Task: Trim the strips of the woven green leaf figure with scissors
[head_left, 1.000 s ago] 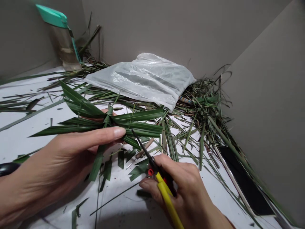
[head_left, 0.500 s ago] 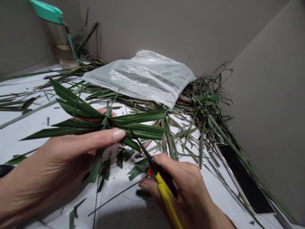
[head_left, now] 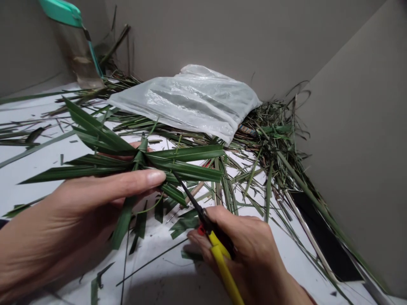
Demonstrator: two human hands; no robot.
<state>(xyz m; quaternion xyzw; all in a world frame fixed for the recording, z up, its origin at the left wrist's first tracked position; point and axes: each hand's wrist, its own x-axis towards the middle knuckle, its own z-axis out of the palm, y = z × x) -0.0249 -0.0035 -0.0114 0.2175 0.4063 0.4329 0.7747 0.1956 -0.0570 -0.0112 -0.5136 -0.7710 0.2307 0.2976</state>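
Table (head_left: pixel 165 267): I saw white.
Bundle (head_left: pixel 140 159): lay ahead-left of the scissors (head_left: pixel 214 240), long axis sideways.
Left hand (head_left: pixel 95 195): nearer; fingers pinched its middle.
Right hand (head_left: pixel 246 241): fingers clutched the scissors, tip at its right half; contact I couldn't tell.

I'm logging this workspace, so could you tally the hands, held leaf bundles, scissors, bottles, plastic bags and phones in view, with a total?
Hands: 2 (left hand, right hand)
Held leaf bundle: 1
Scissors: 1
Bottle: 1
Plastic bag: 1
Phone: 1
Total: 7
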